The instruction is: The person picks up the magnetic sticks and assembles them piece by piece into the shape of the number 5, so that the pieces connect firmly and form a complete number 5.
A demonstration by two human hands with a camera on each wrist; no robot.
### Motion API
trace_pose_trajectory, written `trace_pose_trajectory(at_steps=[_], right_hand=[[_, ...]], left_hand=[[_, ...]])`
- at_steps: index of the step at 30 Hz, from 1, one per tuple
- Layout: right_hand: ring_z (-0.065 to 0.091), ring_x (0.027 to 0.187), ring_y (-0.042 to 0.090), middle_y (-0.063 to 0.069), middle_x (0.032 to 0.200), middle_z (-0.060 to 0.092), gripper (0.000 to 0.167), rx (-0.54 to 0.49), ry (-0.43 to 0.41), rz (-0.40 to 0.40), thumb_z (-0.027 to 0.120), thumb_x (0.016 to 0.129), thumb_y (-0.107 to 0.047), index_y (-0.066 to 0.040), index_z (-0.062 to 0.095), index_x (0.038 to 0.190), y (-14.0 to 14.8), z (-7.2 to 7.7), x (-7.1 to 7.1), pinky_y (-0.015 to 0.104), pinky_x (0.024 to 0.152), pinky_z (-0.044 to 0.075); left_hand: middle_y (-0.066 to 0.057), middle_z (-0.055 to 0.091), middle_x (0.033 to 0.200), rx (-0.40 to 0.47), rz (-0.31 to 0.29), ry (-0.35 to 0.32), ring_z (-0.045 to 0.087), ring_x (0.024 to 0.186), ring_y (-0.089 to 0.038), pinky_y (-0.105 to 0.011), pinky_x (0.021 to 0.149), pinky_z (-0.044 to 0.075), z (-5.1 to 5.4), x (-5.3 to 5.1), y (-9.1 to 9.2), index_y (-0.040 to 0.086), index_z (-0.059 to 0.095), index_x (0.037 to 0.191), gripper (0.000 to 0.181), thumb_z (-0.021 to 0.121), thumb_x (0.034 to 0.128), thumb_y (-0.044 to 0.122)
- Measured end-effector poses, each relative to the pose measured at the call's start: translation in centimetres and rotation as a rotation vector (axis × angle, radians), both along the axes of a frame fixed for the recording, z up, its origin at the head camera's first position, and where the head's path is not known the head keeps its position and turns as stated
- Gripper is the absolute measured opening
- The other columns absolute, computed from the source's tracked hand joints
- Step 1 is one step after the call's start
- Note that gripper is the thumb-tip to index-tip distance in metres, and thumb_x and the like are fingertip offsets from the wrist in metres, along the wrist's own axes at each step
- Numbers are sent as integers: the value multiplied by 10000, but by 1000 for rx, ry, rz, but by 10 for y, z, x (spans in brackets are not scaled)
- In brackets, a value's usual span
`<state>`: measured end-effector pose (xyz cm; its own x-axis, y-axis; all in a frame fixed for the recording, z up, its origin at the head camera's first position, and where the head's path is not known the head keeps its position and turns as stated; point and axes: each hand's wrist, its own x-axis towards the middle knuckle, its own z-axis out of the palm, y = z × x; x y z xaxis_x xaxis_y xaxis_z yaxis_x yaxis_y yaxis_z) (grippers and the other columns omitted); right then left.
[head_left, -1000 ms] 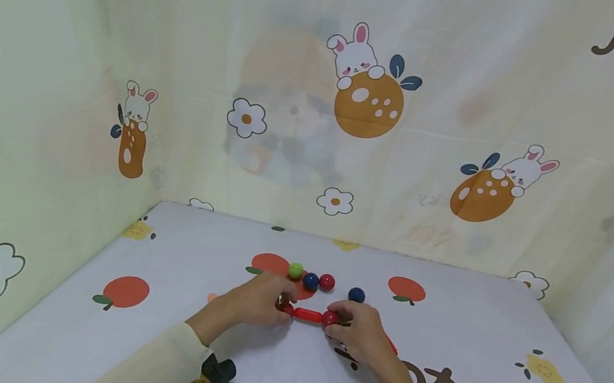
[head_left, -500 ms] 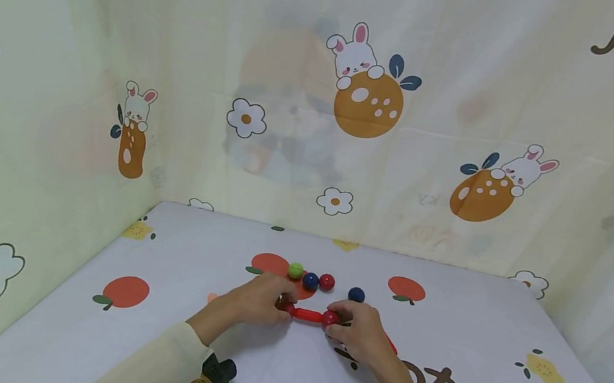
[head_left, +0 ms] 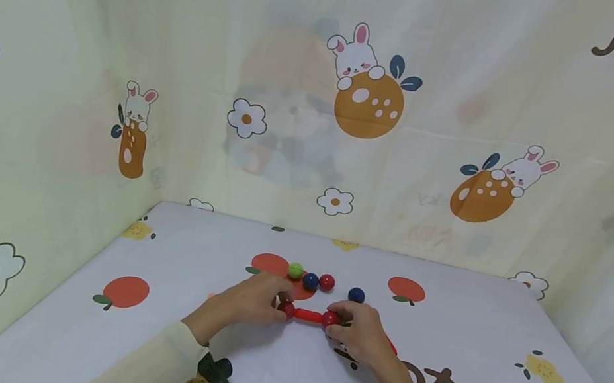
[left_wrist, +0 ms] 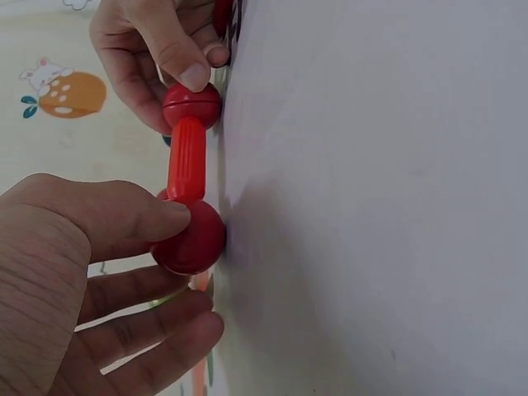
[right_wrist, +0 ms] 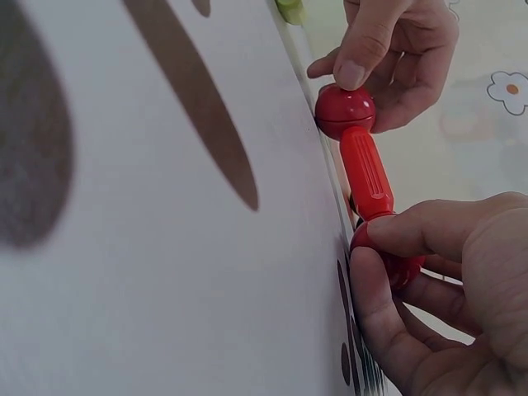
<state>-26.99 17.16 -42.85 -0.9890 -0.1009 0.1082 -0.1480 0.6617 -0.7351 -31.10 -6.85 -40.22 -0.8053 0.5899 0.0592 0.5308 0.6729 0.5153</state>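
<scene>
Between the hands lies a red rod (head_left: 308, 315) joining two red balls, low over the cloth. The left hand (head_left: 256, 298) has its thumb on the left ball (head_left: 286, 310); in the left wrist view that thumb and the index finger pinch the ball (left_wrist: 194, 243), while the other fingers are spread. My right hand (head_left: 360, 330) pinches the right ball (head_left: 330, 318). Seen from the right wrist, thumb and fingers cover part of this ball (right_wrist: 399, 262), and the ribbed rod (right_wrist: 366, 169) runs from it to the other ball (right_wrist: 345, 110).
Behind the hands, a green ball (head_left: 296, 271), a blue ball (head_left: 311, 281) and a red ball (head_left: 327, 282) sit close together. Another blue ball (head_left: 356, 294) is farther right. Something red (head_left: 392, 345) shows partly behind the right hand. Printed cloth (head_left: 475, 312) covers the table.
The left hand has shifted slightly left and its fingers have loosened, so more of the left ball shows. The right hand and the rod have stayed in place.
</scene>
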Motion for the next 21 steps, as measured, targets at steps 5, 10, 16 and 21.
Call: trace_pose_trajectory(at_steps=[5, 10, 16, 21], right_hand=[[627, 946, 194, 7, 973, 707, 316, -7, 7, 0, 806, 836, -36, -86, 748, 1143, 0, -1, 0, 330, 744, 588], [626, 952, 191, -1, 972, 708, 315, 1, 21, -2, 811, 831, -37, -92, 755, 1137, 0, -1, 0, 335, 767, 584], [625, 958, 190, -1, 983, 707, 320, 9, 15, 2, 813, 832, -44, -96, 756, 1143, 0, -1, 0, 341, 781, 583], [625, 959, 190, 2, 991, 709, 323, 16, 17, -3, 817, 831, -49, -97, 757, 1144, 0, -1, 0, 347, 787, 585]], left_hand=[[119, 663, 936, -15, 21, 4, 611, 883, -117, -245, 770, 527, 1, 0, -3, 209, 733, 1050, 195, 801, 871, 173], [85, 680, 981, -38, 31, 29, 625, 938, -152, -274, 791, 538, 2, 1, -9, 203, 733, 1065, 217, 799, 861, 173], [46, 693, 1060, -62, 60, 35, 614, 998, -161, -350, 841, 534, 2, 2, -21, 183, 731, 1126, 248, 760, 879, 184], [14, 683, 1076, -117, 89, 69, 600, 1001, -163, -387, 857, 534, 2, 3, -27, 153, 718, 1125, 276, 782, 867, 226]])
